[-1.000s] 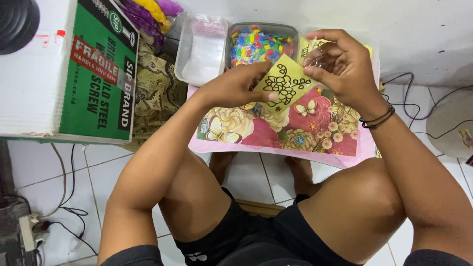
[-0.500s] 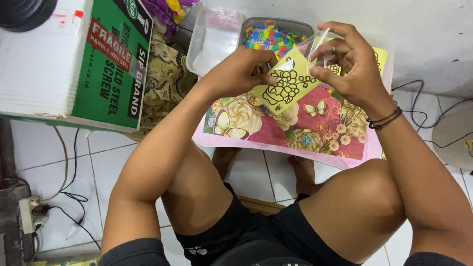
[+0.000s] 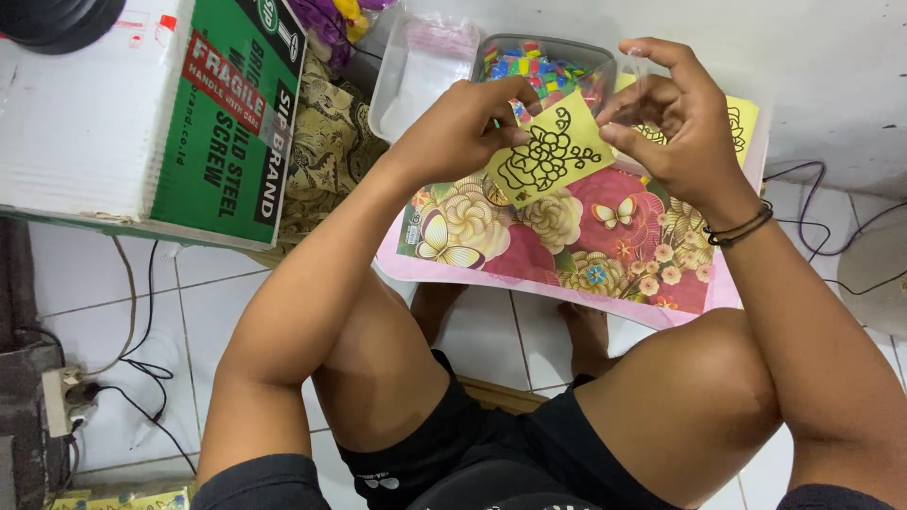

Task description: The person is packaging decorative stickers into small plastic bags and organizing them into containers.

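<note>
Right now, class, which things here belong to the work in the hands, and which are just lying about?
In use:
left hand and right hand, both gripping the yellow card
clear sleeve at the right fingers
bead tub
floral mat

Lying about:
green box
clear lid
patterned cloth
cables

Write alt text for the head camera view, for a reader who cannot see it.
A seated person's left hand and right hand hold up a yellow card with a black flower outline over a floral tray. Behind sit a container of colourful pieces and a green and white cardboard box.
</note>
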